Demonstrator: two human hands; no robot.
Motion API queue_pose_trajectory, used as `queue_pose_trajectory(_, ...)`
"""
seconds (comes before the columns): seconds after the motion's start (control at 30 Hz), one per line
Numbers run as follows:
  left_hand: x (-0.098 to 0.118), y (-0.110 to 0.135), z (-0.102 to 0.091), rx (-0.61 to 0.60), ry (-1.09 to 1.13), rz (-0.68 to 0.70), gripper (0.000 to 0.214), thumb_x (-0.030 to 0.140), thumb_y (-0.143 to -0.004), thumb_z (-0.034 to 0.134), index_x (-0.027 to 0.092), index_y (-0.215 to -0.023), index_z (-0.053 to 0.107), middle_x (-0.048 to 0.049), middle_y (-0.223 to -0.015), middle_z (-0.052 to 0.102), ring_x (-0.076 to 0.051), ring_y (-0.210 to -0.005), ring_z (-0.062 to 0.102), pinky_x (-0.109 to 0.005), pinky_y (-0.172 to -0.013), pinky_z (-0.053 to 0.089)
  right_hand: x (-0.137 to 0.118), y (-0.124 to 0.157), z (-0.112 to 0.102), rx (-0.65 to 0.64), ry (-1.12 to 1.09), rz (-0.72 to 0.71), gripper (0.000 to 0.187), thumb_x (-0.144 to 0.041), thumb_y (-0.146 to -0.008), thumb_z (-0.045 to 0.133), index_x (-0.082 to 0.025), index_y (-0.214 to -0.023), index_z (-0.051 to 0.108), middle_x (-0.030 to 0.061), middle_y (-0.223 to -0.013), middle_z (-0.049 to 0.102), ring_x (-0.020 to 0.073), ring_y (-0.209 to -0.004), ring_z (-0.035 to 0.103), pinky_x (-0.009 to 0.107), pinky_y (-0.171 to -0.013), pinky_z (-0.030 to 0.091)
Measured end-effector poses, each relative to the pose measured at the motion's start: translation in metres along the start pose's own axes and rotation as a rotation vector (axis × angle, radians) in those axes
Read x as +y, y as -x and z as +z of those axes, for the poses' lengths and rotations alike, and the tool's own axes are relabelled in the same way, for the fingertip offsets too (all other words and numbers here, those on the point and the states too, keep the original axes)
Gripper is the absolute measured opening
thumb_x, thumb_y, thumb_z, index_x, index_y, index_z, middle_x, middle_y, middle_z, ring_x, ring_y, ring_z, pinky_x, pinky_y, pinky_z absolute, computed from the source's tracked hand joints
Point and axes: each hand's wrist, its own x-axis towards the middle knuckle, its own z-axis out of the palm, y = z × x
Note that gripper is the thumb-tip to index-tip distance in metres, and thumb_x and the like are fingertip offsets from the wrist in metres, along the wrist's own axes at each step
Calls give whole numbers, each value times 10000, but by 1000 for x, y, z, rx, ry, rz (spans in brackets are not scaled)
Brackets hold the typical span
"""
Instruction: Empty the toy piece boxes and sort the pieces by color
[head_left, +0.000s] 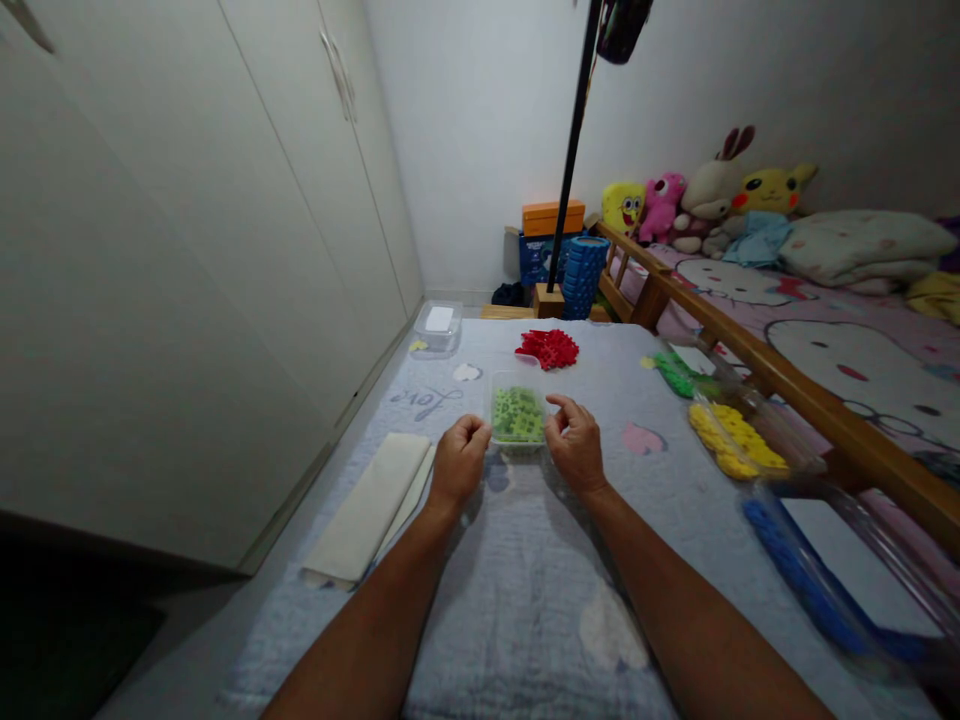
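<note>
A clear plastic box [517, 379], holding flat light-green pieces [517, 412], sits mid-table between the hands. The left hand [460, 457] pinches its left side between thumb and curled fingers; the right hand [576, 445] has its index finger bent away from the thumb at the right side, though I cannot tell whether it grips. Printed pale-blue cloth covers the table [510, 580]. White wardrobe doors [225, 250] flank its left edge, a floor strip between; along the right edge, boxed yellow pieces [739, 440] sit near a wooden bed rail [679, 302].
</note>
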Motion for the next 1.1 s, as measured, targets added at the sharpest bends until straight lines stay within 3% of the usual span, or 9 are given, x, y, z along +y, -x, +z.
queue_pose_trajectory(0.3,-12,-7,-1,-4,-145,-14,245,376,-797,486,212,-617,512,24,-608,510,-152,-643,495,-281,-638,353,8,2,5,49,-65,-21,264,-211,-802,517,-152,-1016,659,21,-809,534,176,-715,508,319,-700,448)
queue_pose_trajectory(0.77,-16,-6,1,-32,-112,-26,305,424,-824,499,206,-611,517,22,-594,509,-139,-614,483,-275,-616,343,5,2,4,53,-40,18,353,-192,-705,478,-139,-1006,655,34,-836,537,166,-690,501,301,-677,434)
queue_pose_trajectory(0.97,-16,-5,4,-73,30,-109,288,435,-780,537,202,-611,514,37,-562,468,-108,-530,412,-238,-532,319,2,2,-2,-71,-32,212,422,-252,-715,471,-133,-1083,640,-74,-535,446,145,-514,463,266,-593,364)
queue_pose_trajectory(1.1,-17,-5,6,-104,148,-174,307,460,-753,557,202,-604,485,51,-539,427,-81,-471,341,-211,-463,263,-2,3,-4,-112,-81,215,465,-253,-725,449,-114,-1131,627,-101,-480,388,138,-465,419,259,-574,344)
